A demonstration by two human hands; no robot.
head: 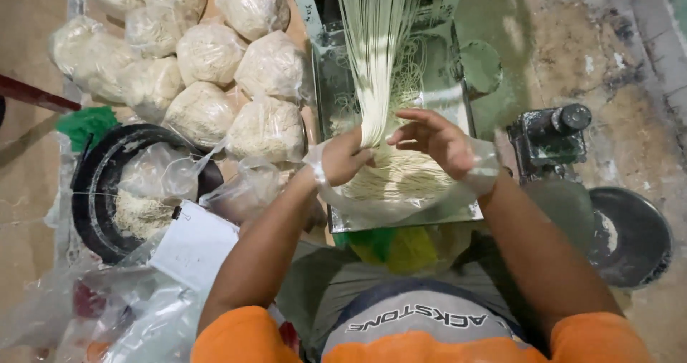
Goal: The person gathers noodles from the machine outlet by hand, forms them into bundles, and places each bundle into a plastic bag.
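- Your left hand (347, 157) is pinched around the hanging noodle strands (376, 55) right where they drop into the clear plastic bag (401, 198), fingers closed on the bundle.
- Your right hand (438, 139) sits just beside it, on the other side of the strands, fingers curled loosely and spread a bit; it touches the strands near the bag's mouth, but I can't tell if it's really gripping them.
- The bag hangs under both hands (looks like it's draped over both wrists), with a pale coil of noodles (397, 180) already piled inside.
- Directly under your hands is the metal tray (336, 119) of the noodle machine, with loose strands stuck to it.
- Off past your left hand there's a heap of filled noodle bags (207, 51), tightly packed together.
- Nearer to you on that same side: a black round scale pan (96, 191) with a half-filled bag on it, and a white sheet of paper (193, 245).
- Out past your right hand, a grey motor (551, 137) and a dark metal bowl (633, 238) sit on the floor.
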